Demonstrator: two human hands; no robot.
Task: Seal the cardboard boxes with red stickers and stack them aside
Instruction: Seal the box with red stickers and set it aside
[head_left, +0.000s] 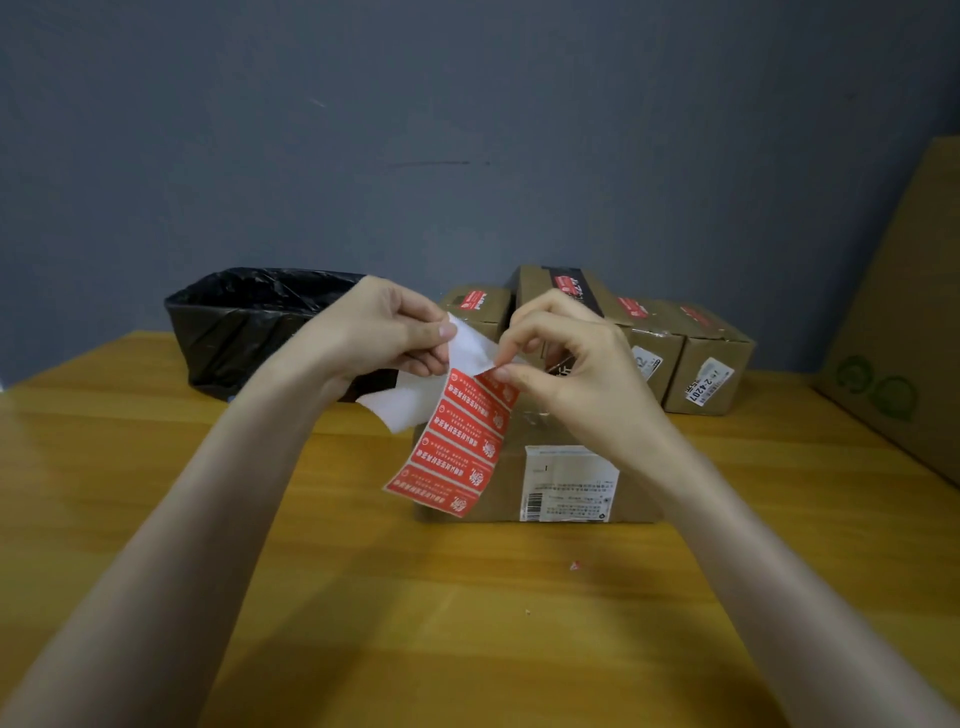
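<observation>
A strip of red stickers on white backing paper hangs in front of me above the table. My left hand pinches the top of the backing. The thumb and forefinger of my right hand pinch the upper corner of the top red sticker. Below and behind the strip lies a cardboard box with a white shipping label on its front. Several boxes carrying red stickers stand in a row at the back right.
A bin lined with a black bag stands at the back left on the wooden table. A large cardboard sheet leans at the right edge. The grey wall is close behind.
</observation>
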